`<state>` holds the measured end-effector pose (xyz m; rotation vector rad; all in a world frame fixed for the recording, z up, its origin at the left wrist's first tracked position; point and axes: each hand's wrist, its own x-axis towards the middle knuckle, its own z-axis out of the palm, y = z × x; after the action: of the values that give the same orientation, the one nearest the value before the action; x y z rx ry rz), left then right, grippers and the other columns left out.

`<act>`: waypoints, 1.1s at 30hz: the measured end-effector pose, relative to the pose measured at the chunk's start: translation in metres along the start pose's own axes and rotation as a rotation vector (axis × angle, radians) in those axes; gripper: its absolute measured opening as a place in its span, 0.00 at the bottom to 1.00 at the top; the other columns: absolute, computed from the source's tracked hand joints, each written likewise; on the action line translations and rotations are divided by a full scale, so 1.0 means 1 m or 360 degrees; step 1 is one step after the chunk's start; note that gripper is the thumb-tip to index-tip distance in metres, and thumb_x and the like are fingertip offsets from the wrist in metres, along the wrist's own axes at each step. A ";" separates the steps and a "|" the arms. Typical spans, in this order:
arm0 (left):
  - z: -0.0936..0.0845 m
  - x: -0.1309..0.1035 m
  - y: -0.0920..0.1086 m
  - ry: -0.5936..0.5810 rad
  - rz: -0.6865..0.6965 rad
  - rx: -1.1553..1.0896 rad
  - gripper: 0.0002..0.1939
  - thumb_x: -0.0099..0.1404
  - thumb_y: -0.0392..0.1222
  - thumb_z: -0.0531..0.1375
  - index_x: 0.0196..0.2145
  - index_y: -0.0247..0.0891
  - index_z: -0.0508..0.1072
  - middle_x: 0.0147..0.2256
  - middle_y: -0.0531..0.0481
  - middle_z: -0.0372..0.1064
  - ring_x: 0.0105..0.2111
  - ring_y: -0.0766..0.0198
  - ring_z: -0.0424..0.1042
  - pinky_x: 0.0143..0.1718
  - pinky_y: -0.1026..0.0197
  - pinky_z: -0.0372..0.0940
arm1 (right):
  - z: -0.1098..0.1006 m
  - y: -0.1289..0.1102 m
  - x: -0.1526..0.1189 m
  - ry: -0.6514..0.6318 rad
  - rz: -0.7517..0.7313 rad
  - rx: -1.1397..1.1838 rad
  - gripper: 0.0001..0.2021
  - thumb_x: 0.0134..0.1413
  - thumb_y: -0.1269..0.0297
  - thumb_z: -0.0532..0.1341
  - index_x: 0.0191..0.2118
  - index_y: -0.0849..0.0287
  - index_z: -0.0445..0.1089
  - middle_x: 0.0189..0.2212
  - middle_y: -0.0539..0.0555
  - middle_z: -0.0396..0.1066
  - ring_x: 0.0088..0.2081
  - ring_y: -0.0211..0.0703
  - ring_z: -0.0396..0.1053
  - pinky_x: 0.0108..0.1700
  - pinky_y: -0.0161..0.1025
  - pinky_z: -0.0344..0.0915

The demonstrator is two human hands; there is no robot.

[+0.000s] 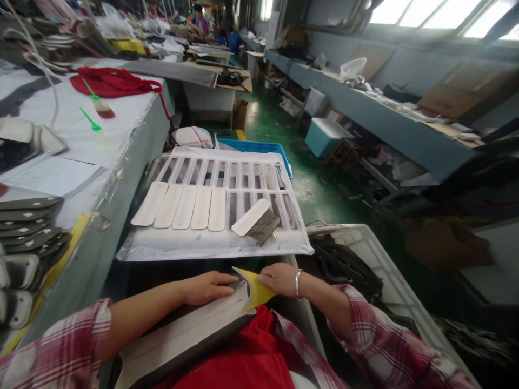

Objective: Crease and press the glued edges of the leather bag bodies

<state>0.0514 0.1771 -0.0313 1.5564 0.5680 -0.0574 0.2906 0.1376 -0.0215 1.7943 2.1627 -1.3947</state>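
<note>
Across the lap lies a long piece with a pale, white-cream face and dark edge (203, 329). My left hand (206, 287) rests on its upper edge near the right end, fingers stretched out and fairly flat. A bent yellow sheet (258, 292) is pinched in my right hand (279, 279), its left part touching the end of the long piece. Beyond the hands stands a white slotted rack (211, 237). Several cream strips with rounded corners (201, 208) lie side by side on it. One more strip (251, 217) lies tilted on a crumpled grey-brown cloth (265, 227).
The left workbench (133, 129) carries a red cloth (113, 82), two green-tipped bottles (101, 108), a paper sheet (51, 174) and stacked dark pieces (30, 216). On the right, a pale crate (365, 243) holds dark items (344, 267). A blue bin (259, 146) sits behind the rack.
</note>
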 end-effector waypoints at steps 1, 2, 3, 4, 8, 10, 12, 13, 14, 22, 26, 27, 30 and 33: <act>-0.002 0.002 -0.004 -0.0038 0.0015 -0.0057 0.23 0.61 0.49 0.53 0.54 0.43 0.63 0.49 0.52 0.66 0.49 0.57 0.64 0.51 0.60 0.55 | 0.003 -0.004 0.007 0.0077 0.0009 -0.0107 0.17 0.54 0.59 0.52 0.20 0.61 0.66 0.21 0.54 0.65 0.24 0.38 0.59 0.27 0.35 0.51; -0.003 0.003 -0.007 -0.0066 0.0025 -0.0117 0.23 0.61 0.48 0.53 0.54 0.44 0.62 0.50 0.52 0.66 0.49 0.57 0.64 0.51 0.60 0.55 | 0.006 -0.007 0.014 0.0154 0.0010 -0.0222 0.19 0.56 0.57 0.50 0.20 0.61 0.66 0.20 0.54 0.65 0.23 0.38 0.59 0.26 0.36 0.50; -0.005 0.005 -0.011 -0.0085 0.0032 -0.0171 0.23 0.61 0.48 0.53 0.54 0.44 0.62 0.50 0.52 0.66 0.49 0.57 0.64 0.52 0.60 0.55 | 0.009 -0.009 0.019 0.0215 0.0006 -0.0312 0.21 0.58 0.56 0.48 0.20 0.60 0.67 0.20 0.55 0.66 0.23 0.39 0.59 0.26 0.36 0.49; -0.006 0.008 -0.014 -0.0098 0.0042 -0.0216 0.23 0.61 0.48 0.54 0.54 0.44 0.62 0.50 0.52 0.65 0.50 0.57 0.63 0.52 0.59 0.55 | 0.012 -0.010 0.024 0.0261 0.0005 -0.0363 0.22 0.59 0.56 0.46 0.21 0.60 0.67 0.21 0.55 0.67 0.23 0.39 0.60 0.26 0.37 0.48; -0.009 0.021 -0.020 -0.0214 0.0189 -0.0315 0.24 0.61 0.48 0.55 0.54 0.42 0.63 0.52 0.51 0.63 0.53 0.56 0.59 0.55 0.58 0.50 | 0.010 -0.007 0.038 0.0396 -0.0086 -0.0558 0.25 0.60 0.53 0.45 0.21 0.60 0.68 0.23 0.55 0.69 0.25 0.39 0.62 0.28 0.37 0.48; -0.010 0.027 -0.022 -0.0266 0.0241 -0.0326 0.24 0.59 0.47 0.57 0.53 0.42 0.64 0.52 0.51 0.63 0.53 0.56 0.59 0.55 0.58 0.49 | 0.004 -0.005 0.044 0.0444 -0.0205 -0.0684 0.26 0.60 0.52 0.45 0.20 0.60 0.68 0.21 0.54 0.69 0.25 0.37 0.62 0.29 0.36 0.48; -0.010 0.032 -0.026 -0.0294 0.0255 -0.0369 0.24 0.57 0.47 0.59 0.52 0.42 0.66 0.50 0.52 0.64 0.52 0.56 0.60 0.55 0.59 0.50 | -0.002 -0.004 0.049 0.0455 -0.0336 -0.0790 0.26 0.60 0.53 0.45 0.19 0.61 0.68 0.20 0.54 0.69 0.24 0.36 0.61 0.30 0.36 0.47; -0.009 0.032 -0.028 -0.0316 0.0235 -0.0431 0.23 0.56 0.46 0.60 0.50 0.41 0.67 0.48 0.52 0.66 0.50 0.56 0.61 0.54 0.59 0.51 | -0.004 -0.005 0.052 0.0458 -0.0408 -0.0828 0.26 0.60 0.53 0.45 0.19 0.61 0.68 0.19 0.53 0.68 0.24 0.36 0.61 0.30 0.36 0.46; -0.008 0.032 -0.030 -0.0341 0.0185 -0.0531 0.23 0.55 0.46 0.60 0.49 0.41 0.68 0.46 0.52 0.67 0.48 0.56 0.63 0.52 0.59 0.54 | -0.005 -0.006 0.054 0.0454 -0.0489 -0.0860 0.26 0.60 0.54 0.45 0.19 0.61 0.68 0.19 0.53 0.68 0.24 0.35 0.61 0.30 0.37 0.46; -0.003 0.027 -0.034 -0.0467 -0.0185 -0.1047 0.24 0.46 0.42 0.66 0.43 0.42 0.70 0.35 0.57 0.70 0.36 0.61 0.69 0.39 0.63 0.64 | 0.000 -0.016 0.066 0.0412 -0.0852 -0.0981 0.27 0.60 0.52 0.45 0.19 0.61 0.68 0.17 0.53 0.67 0.23 0.36 0.60 0.29 0.38 0.43; -0.007 0.028 -0.033 -0.0462 -0.0166 -0.0956 0.21 0.45 0.41 0.66 0.40 0.40 0.72 0.34 0.57 0.71 0.36 0.60 0.69 0.39 0.64 0.63 | -0.006 -0.022 0.069 0.0349 -0.0857 -0.1033 0.29 0.60 0.51 0.43 0.19 0.61 0.69 0.17 0.53 0.68 0.22 0.36 0.60 0.28 0.38 0.41; -0.007 0.028 -0.034 -0.0457 -0.0163 -0.0920 0.21 0.45 0.41 0.66 0.39 0.40 0.72 0.34 0.56 0.71 0.37 0.60 0.69 0.39 0.63 0.63 | -0.007 -0.024 0.070 0.0339 -0.0859 -0.1046 0.29 0.60 0.51 0.42 0.20 0.61 0.70 0.18 0.53 0.68 0.22 0.36 0.60 0.28 0.38 0.41; -0.007 0.026 -0.039 -0.0454 -0.0114 -0.0885 0.26 0.42 0.45 0.68 0.41 0.39 0.71 0.37 0.55 0.71 0.38 0.57 0.68 0.40 0.62 0.63 | -0.006 -0.026 0.072 0.0312 -0.0876 -0.1072 0.29 0.60 0.51 0.42 0.20 0.61 0.70 0.18 0.53 0.69 0.23 0.36 0.61 0.28 0.38 0.41; -0.003 0.026 -0.043 -0.0381 -0.0134 -0.1142 0.29 0.43 0.57 0.65 0.40 0.38 0.72 0.37 0.52 0.71 0.38 0.56 0.68 0.41 0.61 0.62 | -0.004 -0.027 0.074 0.0270 -0.0841 -0.1084 0.28 0.60 0.51 0.43 0.21 0.60 0.70 0.19 0.53 0.69 0.23 0.37 0.62 0.28 0.38 0.42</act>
<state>0.0571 0.1865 -0.0806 0.8130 0.3998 -0.0907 0.2457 0.1996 -0.0398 1.1698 2.8443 -0.3986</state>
